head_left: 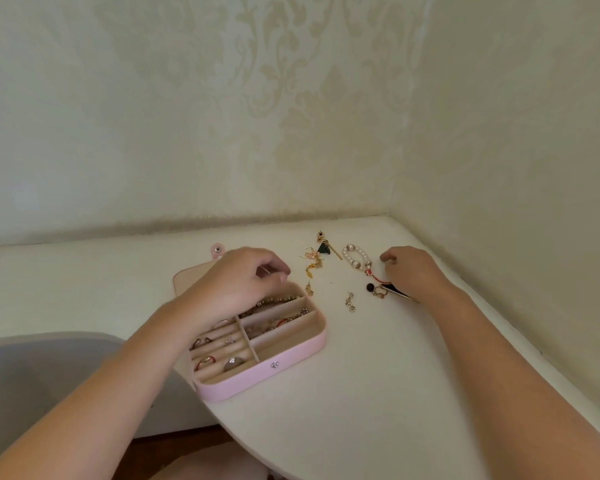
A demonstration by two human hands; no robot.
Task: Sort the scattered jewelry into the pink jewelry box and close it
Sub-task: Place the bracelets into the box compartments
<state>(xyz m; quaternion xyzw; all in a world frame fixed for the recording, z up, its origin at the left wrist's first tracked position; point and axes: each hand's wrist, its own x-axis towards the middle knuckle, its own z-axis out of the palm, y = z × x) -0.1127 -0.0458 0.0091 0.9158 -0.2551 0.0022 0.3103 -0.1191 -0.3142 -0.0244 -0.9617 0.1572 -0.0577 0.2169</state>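
We are holding our left hand (238, 282) over the far side of the pink box (291, 362), fingers curled and thumb meeting the fingertips. A thin pale sliver is showing there, but we cannot tell whether anything is really pinched. Our right hand (409, 271) is resting knuckles-up on the table (361, 393), fingers curled under, and we cannot tell whether it is gripping anything either.

The box is lying open at the table's near left edge, its lid (187, 275) flat behind it. Rings (234, 362) are sitting in the left slots and chains (281, 322) in the long right compartments.

The loose pieces are all lying to the right of the box, between our two hands. The gold earrings (312, 259) are just beside the left hand, with the green piece (324, 247) a little further back. The pearl bracelet (355, 256) is stretching away from us, its long axis running roughly front to back, close to the right fingertips. The small silver chain (350, 302) is lying nearer to us, and the red-and-black charm (381, 289) is partly tucked under the right palm.

We are judging the right hand better placed for the bracelet and charm, and the left for the earrings. Either way the carry is running leftward and slightly toward us, into the box.
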